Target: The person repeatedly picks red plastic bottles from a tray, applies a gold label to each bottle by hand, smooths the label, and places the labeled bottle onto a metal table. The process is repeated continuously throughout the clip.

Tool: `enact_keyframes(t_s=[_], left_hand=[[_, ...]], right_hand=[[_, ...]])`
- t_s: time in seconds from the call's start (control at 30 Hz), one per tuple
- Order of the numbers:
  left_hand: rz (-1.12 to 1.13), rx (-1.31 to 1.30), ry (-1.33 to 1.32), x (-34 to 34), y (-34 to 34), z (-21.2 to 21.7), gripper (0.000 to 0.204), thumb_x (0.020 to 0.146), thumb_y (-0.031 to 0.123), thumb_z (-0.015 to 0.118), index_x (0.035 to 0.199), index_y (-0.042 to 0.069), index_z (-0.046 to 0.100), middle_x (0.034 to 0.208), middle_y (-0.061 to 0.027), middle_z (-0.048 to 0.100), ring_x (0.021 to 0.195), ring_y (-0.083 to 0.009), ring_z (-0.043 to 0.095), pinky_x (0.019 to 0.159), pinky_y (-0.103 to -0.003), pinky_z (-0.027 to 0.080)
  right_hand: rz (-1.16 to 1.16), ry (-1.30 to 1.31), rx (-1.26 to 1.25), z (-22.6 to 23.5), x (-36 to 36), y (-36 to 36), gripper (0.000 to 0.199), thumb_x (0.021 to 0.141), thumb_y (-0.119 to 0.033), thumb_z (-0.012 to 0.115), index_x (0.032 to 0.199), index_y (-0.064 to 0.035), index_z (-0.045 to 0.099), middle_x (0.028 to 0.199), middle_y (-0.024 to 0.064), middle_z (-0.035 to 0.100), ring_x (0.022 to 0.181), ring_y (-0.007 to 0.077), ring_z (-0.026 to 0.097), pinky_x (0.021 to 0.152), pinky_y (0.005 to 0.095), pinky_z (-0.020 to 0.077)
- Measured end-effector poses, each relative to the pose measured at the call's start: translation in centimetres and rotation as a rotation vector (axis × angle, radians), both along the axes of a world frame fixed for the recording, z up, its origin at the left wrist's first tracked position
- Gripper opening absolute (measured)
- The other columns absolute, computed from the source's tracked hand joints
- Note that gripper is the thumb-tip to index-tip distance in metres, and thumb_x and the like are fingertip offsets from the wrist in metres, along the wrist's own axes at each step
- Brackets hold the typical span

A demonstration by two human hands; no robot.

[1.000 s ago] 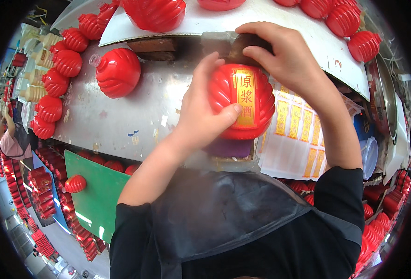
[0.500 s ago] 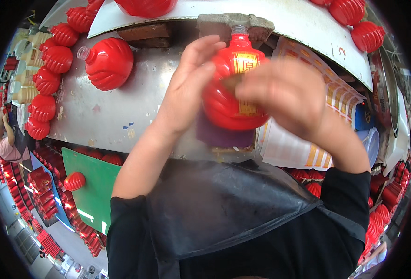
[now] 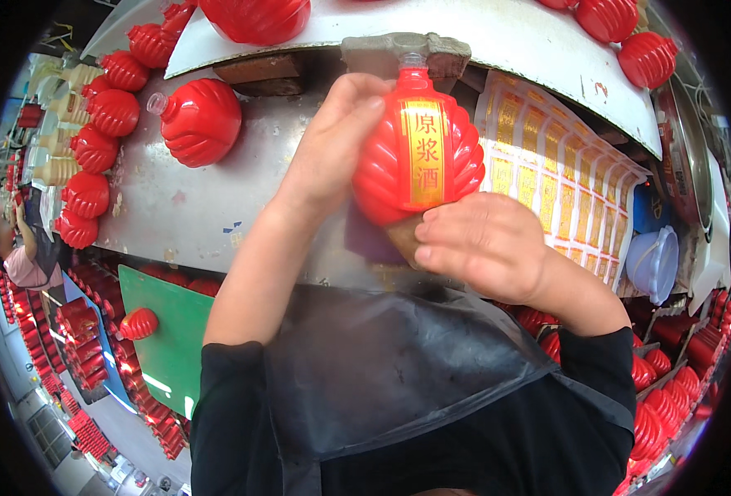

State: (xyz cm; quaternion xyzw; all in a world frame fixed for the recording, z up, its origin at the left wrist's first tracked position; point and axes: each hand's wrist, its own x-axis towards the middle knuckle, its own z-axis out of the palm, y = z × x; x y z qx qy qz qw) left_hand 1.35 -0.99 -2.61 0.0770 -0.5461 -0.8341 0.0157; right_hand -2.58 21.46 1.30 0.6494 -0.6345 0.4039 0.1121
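A glossy red ribbed bottle with a clear neck lies on the workbench, neck pointing away from me. Down its front runs a gold label with red characters. My left hand grips the bottle's left side near the shoulder. At the bottle's base, my right hand is closed on a flat brown piece, partly hidden by the fingers. The neck rests against a grey padded block. To the right of the bottle lies a sheet of gold labels.
Another red bottle lies on the metal bench at left. Beyond it stands a row of red bottles. A white raised board crosses the far side. A pale blue bucket stands at right; a green board lies lower left.
My right hand has moved down from the label's middle to the bottle's base with the brown piece, uncovering the label. My left hand keeps its hold on the bottle.
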Motion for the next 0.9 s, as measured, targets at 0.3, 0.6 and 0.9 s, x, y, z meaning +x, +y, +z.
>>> enact_keyframes(t_s=[0.3, 0.6, 0.9], left_hand=[[-0.05, -0.037, 0.254, 3.1, 1.7, 1.4, 0.028, 0.106, 0.006, 0.05, 0.134, 0.002, 0.047, 0.145, -0.0131, 0.053, 0.135, -0.0204, 0.049, 0.118, -0.038, 0.037], [-0.045, -0.057, 0.251, 4.1, 2.3, 2.2, 0.039, 0.099, 0.008, 0.061, 0.134, 0.001, 0.046, 0.144, -0.0145, 0.053, 0.137, -0.0226, 0.05, 0.118, -0.04, 0.038], [0.055, -0.575, 0.214, 2.1, 2.8, 2.9, 0.051, 0.093, 0.016, 0.074, 0.131, -0.001, 0.045, 0.125, -0.0181, 0.063, 0.119, -0.0272, 0.063, 0.104, -0.041, 0.05]], right_hand=[[-0.341, 0.058, 0.098, 4.2, -2.9, -1.8, 0.041, 0.081, -0.001, 0.076, 0.121, -0.003, 0.065, 0.095, 0.0143, 0.066, 0.086, 0.0345, 0.067, 0.073, 0.0417, 0.0547], [-0.384, 0.076, 0.175, 5.0, -2.6, -1.6, 0.044, 0.084, -0.005, 0.079, 0.125, -0.0025, 0.066, 0.1, 0.0148, 0.069, 0.088, 0.0328, 0.068, 0.077, 0.0398, 0.0563], [-0.316, -0.002, 0.074, 4.4, -4.4, -1.0, 0.036, 0.08, 0.006, 0.079, 0.114, -0.0018, 0.071, 0.099, 0.0138, 0.074, 0.089, 0.0278, 0.072, 0.081, 0.0339, 0.0584]])
